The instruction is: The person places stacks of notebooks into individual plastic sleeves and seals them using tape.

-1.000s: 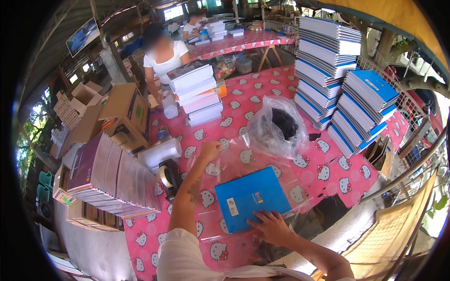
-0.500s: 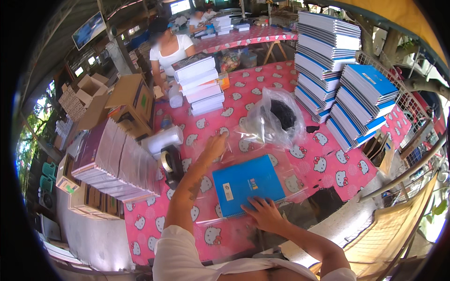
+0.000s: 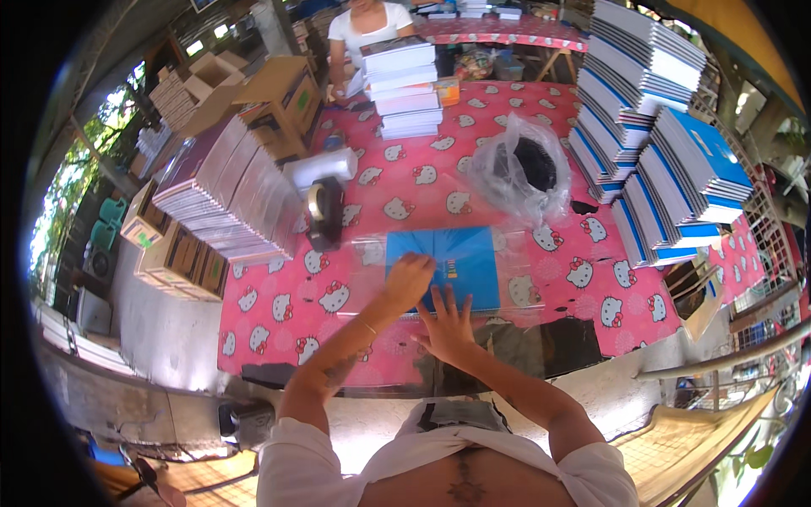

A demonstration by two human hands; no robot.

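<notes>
A blue spiral notebook (image 3: 475,262) lies flat before me, with clear plastic sheet (image 3: 522,269) under and around it and a glossy layer drawn over its cover. My left hand (image 3: 410,280) is closed, fingers curled down over the notebook's left half. Creases in the film run to its fingertips, which seem to pinch the plastic; the edge itself is hidden. Spread fingers of my right hand (image 3: 449,328) rest on the notebook's near edge, by the spiral binding. Beyond, to the left, stands a black tape dispenser (image 3: 324,213) with a roll of tape.
Tall stacks of spiral notebooks (image 3: 629,101) rise at the right, beside a crumpled clear plastic bag (image 3: 515,173). On the left stand wrapped books (image 3: 232,190), a plastic roll (image 3: 321,169) and cardboard boxes (image 3: 283,106). A person (image 3: 367,29) works behind a book pile (image 3: 405,89).
My left hand has come from beyond the notebook's far left corner down onto its cover, bringing the film over. My right hand stays at the near edge. The view has tilted downward.
</notes>
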